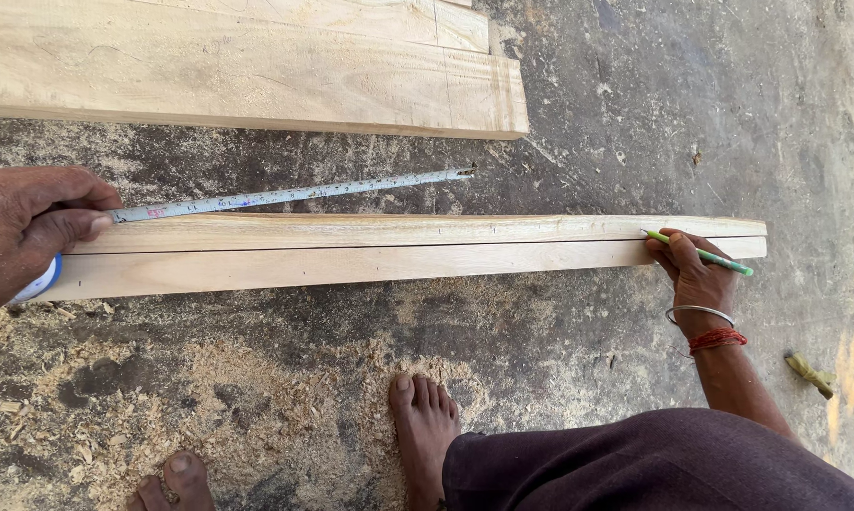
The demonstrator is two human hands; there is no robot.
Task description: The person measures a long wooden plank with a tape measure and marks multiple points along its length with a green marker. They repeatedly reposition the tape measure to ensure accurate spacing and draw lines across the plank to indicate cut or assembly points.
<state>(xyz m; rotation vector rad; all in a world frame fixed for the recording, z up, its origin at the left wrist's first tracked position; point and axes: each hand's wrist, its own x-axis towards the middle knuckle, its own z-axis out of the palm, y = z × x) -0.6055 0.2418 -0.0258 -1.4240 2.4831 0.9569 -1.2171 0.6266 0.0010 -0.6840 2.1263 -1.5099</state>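
My left hand point(29, 232) sits at the left edge of the frame, fingers closed around a tape measure point(39, 281) whose case peeks out white and blue under my thumb. Its tape blade point(290, 194) runs out to the right and climbs slightly, its hooked tip ending near the upper middle, above the floor and just below the wide plank point(247, 71) that fills the upper left.

My right hand point(694, 270) is at the right of the frame, fingers pinched on a green pencil point(700, 252) that slants from upper left to lower right, its tip on the long wood strip point(399, 248). That strip lies on the concrete floor point(654, 123) with its long axis left to right across the middle of the frame. Sawdust point(257, 397) is scattered below it, by my bare feet point(425, 431).
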